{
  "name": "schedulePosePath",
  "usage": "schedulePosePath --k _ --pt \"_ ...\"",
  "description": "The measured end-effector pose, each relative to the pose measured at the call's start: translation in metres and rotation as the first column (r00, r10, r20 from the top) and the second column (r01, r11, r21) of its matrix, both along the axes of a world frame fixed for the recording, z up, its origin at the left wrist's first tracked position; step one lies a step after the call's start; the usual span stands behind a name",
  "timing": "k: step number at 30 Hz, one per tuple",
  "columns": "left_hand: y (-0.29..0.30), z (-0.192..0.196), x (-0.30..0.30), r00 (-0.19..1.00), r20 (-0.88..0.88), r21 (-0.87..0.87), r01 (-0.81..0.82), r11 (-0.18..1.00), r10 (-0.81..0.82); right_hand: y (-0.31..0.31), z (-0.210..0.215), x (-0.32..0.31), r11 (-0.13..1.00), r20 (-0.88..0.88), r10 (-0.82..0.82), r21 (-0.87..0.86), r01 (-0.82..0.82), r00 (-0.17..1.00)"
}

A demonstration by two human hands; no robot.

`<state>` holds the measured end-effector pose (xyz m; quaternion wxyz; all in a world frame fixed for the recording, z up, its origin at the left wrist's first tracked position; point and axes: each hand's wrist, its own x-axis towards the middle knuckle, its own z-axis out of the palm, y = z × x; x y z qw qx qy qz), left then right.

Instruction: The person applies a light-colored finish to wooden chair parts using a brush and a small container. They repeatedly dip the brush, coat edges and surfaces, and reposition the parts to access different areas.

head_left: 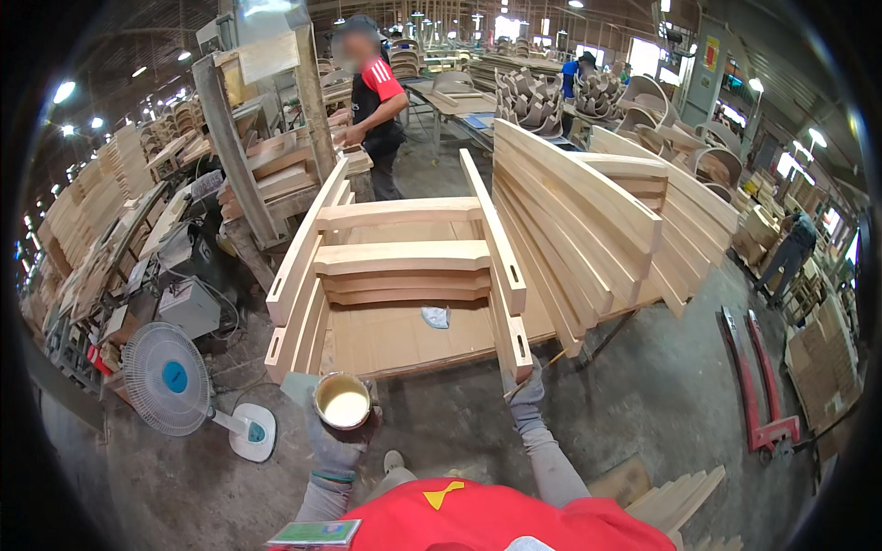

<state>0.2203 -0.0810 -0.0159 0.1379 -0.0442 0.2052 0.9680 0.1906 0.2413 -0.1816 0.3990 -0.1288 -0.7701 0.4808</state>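
Observation:
My left hand (335, 448), in a grey glove, is closed around a small round can (344, 402) of cream-coloured liquid. It is just off the near end of the left wooden rail. In my gloved right hand (526, 393) is a thin wooden stick (554, 359); its tip is too small to make out. That hand is close against the slotted end of the lower right rail (517, 347). Pale wooden frames (402, 258), with curved crosspieces between slotted side rails, lie stacked before me on a cardboard-covered table (381, 344).
More frames (574, 220) lean together on the table's right. A standing fan (175, 376) is at the left. A red pallet jack (767, 404) rests on the floor at right. Wood pieces (675, 496) lie by my right side. A person (377, 101) stands beyond the table.

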Motion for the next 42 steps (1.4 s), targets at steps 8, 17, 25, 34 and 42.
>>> schedulePosePath --k 8,17,25,34,42 --pt "-0.003 -0.004 -0.005 0.996 -0.083 -0.073 -0.034 0.997 0.028 0.002 0.009 -0.008 1.0 0.063 -0.021 0.006 0.021 0.998" --pt "-0.03 -0.042 -0.01 0.997 -0.013 -0.103 -0.074 0.992 0.073 -0.003 0.011 -0.007 1.0 0.042 0.0 0.009 0.0 0.999" --pt "-0.025 -0.028 -0.009 0.998 0.042 -0.014 -0.055 0.998 0.056 0.002 0.004 -0.009 0.998 0.047 -0.03 0.052 0.027 0.998" --pt "-0.002 0.008 0.001 0.794 -0.597 -0.708 -0.588 0.391 0.113 0.001 0.007 -0.008 0.999 0.013 -0.032 0.03 0.031 0.999" --pt "-0.001 0.015 0.007 0.901 -0.392 -0.642 -0.412 0.646 0.185 -0.006 0.016 -0.006 0.998 -0.012 -0.037 0.048 0.037 0.999"
